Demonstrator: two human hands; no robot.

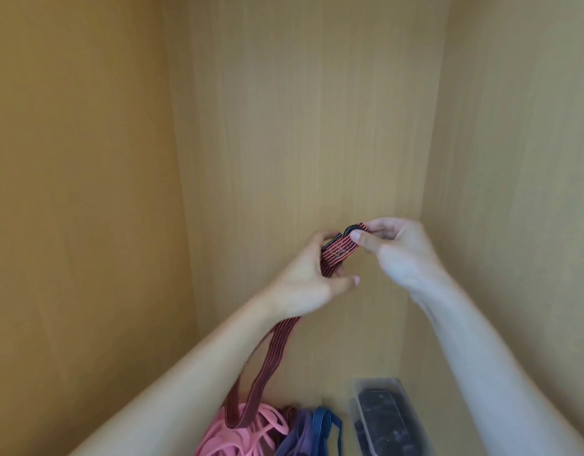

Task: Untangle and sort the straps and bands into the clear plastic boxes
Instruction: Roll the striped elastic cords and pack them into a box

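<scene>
A red strap with black stripes (339, 252) is held up in front of me, between both hands. My left hand (308, 278) grips it with curled fingers, and the long loop hangs down from under that hand to the pile below. My right hand (394, 248) pinches the strap's folded upper end between thumb and fingers. Below lies a tangle of pink bands (238, 432), with purple bands (298, 436) and a blue strap (326, 422) beside it. A clear plastic box (361, 394) at the bottom right holds black straps (386, 422).
Wooden cupboard walls (300, 126) enclose the space at the left, back and right. The pile and the box sit on the wooden floor at the lower edge of the view.
</scene>
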